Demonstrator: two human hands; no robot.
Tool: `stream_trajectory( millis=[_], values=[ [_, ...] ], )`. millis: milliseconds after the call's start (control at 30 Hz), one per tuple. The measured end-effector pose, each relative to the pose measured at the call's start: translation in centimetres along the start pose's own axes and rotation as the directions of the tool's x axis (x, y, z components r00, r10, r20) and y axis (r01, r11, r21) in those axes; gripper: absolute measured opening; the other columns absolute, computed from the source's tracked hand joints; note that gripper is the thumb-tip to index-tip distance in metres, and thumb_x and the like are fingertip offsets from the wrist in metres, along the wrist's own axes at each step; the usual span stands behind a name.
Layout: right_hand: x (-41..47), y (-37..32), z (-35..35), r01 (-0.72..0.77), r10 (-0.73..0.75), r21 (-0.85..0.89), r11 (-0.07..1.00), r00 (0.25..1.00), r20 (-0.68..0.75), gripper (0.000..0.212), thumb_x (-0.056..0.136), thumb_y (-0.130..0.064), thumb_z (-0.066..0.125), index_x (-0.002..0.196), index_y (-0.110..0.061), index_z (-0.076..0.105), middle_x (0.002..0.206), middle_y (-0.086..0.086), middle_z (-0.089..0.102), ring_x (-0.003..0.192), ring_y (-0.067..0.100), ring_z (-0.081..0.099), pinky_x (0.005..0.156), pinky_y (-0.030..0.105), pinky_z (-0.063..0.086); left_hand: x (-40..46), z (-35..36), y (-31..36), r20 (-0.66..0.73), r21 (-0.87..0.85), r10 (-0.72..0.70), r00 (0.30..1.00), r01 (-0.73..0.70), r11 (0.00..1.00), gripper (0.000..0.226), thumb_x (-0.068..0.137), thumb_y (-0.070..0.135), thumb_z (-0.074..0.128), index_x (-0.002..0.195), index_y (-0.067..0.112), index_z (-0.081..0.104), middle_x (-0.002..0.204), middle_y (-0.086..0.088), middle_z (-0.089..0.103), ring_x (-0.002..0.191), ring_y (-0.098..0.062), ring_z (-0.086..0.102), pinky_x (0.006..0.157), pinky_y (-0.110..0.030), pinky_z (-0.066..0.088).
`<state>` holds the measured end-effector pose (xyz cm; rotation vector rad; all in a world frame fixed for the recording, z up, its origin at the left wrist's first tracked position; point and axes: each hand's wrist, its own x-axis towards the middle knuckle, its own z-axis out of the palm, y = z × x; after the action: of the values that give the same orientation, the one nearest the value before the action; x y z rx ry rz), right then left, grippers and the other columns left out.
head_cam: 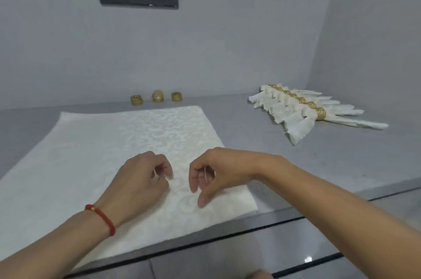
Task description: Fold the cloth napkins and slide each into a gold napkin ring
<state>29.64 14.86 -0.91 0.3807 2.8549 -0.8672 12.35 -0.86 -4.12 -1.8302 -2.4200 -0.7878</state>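
Napkin [127,160], white and patterned, is lying flat across centre frame on the grey counter [319,164], its left corner running out of frame. Left hand [139,178] and right hand [214,174] are hovering over its near edge, fingers curled with thumb and forefinger nearly meeting; whether either is pinching cloth cannot be told. Three gold rings [157,96] are sitting at upper centre by the wall. Finished napkins [303,112], ringed, are lying fanned at right; their count is blurred, perhaps six.
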Motion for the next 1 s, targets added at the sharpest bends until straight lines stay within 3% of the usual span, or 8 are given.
stream_trajectory(
  millis=[133,333,500,567,633,767,867,1000],
  values=[
    [1.3,-0.7,0.6,-0.071,0.070,0.010,0.997,0.994,0.082,0.024,0.077,-0.036,0.088,0.093,-0.025,0.073,0.074,-0.016,0.064,0.062,-0.003,0.052,0.067,0.021,0.046,-3.5,-0.4,-1.1,0.076,-0.040,0.025,0.997,-0.022,0.999,0.005,0.085,0.037,0.064,0.087,0.037,0.060,0.084,0.015,0.058,0.082,-0.003,0.053,0.073,-0.019,0.043],
    [2.6,-0.4,0.1,-0.032,0.028,0.039,0.999,0.995,0.101,0.014,0.086,-0.037,0.081,0.086,-0.024,0.076,0.078,0.003,0.063,0.067,0.008,0.050,0.068,0.030,0.045,-4.7,-0.6,-1.4,0.158,0.048,0.014,0.987,-0.021,0.999,0.054,0.075,0.085,0.039,0.102,0.042,0.056,0.097,0.022,0.052,0.097,0.000,0.047,0.086,-0.023,0.043],
    [3.1,0.0,1.1,0.152,-0.150,-0.024,0.988,0.917,-0.370,0.016,0.095,-0.041,0.070,0.088,-0.027,0.066,0.093,-0.010,0.070,0.086,0.006,0.063,0.079,0.026,0.051,-4.6,-0.8,-1.5,0.143,0.113,0.018,0.990,-0.034,0.993,0.043,0.097,0.059,0.036,0.114,0.026,0.058,0.102,0.013,0.054,0.098,-0.009,0.047,0.089,-0.033,0.044],
    [2.9,1.2,1.1,0.122,-0.132,-0.051,0.991,0.931,-0.341,0.021,0.089,-0.050,0.074,0.100,-0.034,0.065,0.104,-0.017,0.069,0.099,0.002,0.063,0.087,0.021,0.049,-4.5,-1.2,-2.0,0.060,-0.036,-0.009,0.998,0.012,0.999,0.033,0.098,0.040,0.040,0.108,0.021,0.066,0.092,0.007,0.060,0.091,-0.012,0.052,0.086,-0.037,0.046],
    [2.5,2.8,1.0,0.044,-0.088,-0.152,0.987,0.952,-0.292,0.034,0.087,-0.054,0.074,0.116,-0.039,0.067,0.116,-0.025,0.068,0.110,-0.005,0.061,0.095,0.018,0.047,-4.7,-1.4,-2.4,-0.007,-0.015,-0.033,0.999,0.032,0.999,0.024,0.095,0.019,0.051,0.109,0.027,0.069,0.091,0.006,0.062,0.091,-0.015,0.051,0.084,-0.036,0.046],
    [2.0,4.4,0.9,0.067,-0.102,-0.084,0.994,0.838,-0.535,0.012,0.098,-0.035,0.066,0.097,-0.030,0.077,0.096,-0.024,0.075,0.091,-0.006,0.069,0.080,0.021,0.051,-5.7,-1.0,-2.7,-0.084,0.276,-0.092,0.992,0.112,0.955,0.034,0.092,0.022,0.049,0.118,0.043,0.059,0.095,0.011,0.060,0.093,-0.020,0.053,0.074,-0.036,0.039],
    [1.3,3.9,0.7,0.076,-0.124,-0.108,0.991,0.818,-0.561,0.025,0.099,-0.042,0.058,0.091,-0.025,0.075,0.082,-0.014,0.074,0.073,0.003,0.067,0.070,0.029,0.052,-5.3,-0.9,-2.3,-0.015,0.207,-0.144,0.989,0.144,0.968,0.028,0.098,0.024,0.040,0.116,0.041,0.054,0.096,0.011,0.061,0.091,-0.016,0.057,0.080,-0.036,0.047],
    [-1.2,3.1,0.9,0.090,-0.118,-0.079,0.993,0.831,-0.544,0.030,0.099,-0.044,0.058,0.078,-0.026,0.070,0.063,-0.009,0.062,0.054,0.005,0.050,0.056,0.024,0.041,-4.3,-1.8,-2.1,0.040,0.088,-0.056,0.998,0.052,0.995,0.024,0.107,0.032,0.034,0.088,0.022,0.047,0.077,0.003,0.055,0.075,-0.020,0.052,0.076,-0.039,0.049]
  ],
)
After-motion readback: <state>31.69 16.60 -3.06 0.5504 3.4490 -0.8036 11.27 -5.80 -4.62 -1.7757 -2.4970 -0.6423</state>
